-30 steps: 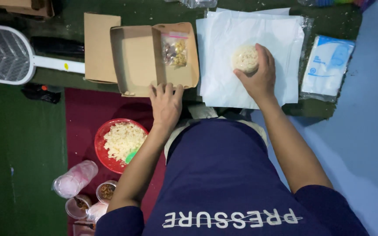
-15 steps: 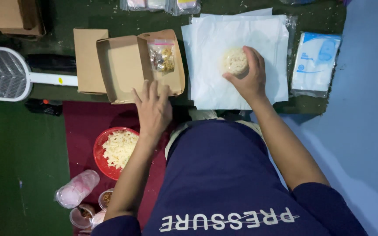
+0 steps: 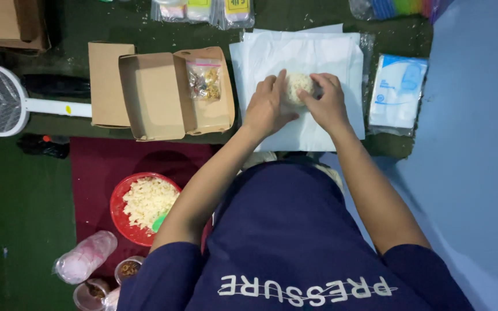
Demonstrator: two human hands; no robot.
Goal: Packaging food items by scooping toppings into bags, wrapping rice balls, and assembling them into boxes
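Observation:
A pale ball of rice (image 3: 298, 86) rests on a stack of white paper sheets (image 3: 301, 57). My left hand (image 3: 267, 108) cups it from the left and my right hand (image 3: 325, 102) presses it from the right, so both hands hold the ball. Left of the sheets stands an open brown cardboard box (image 3: 157, 98). A small clear bag of mixed snacks (image 3: 204, 79) lies in its right half.
A red bowl of white rice (image 3: 145, 201) with a green spoon sits on a dark red mat near my left elbow. Small cups and a plastic bag (image 3: 85, 265) lie below it. A white racket-shaped swatter (image 3: 1, 98) lies at left, a packet (image 3: 397, 92) at right.
My left hand left the cardboard box's edge and moved right onto the rice ball. Both hands now close around it on the paper.

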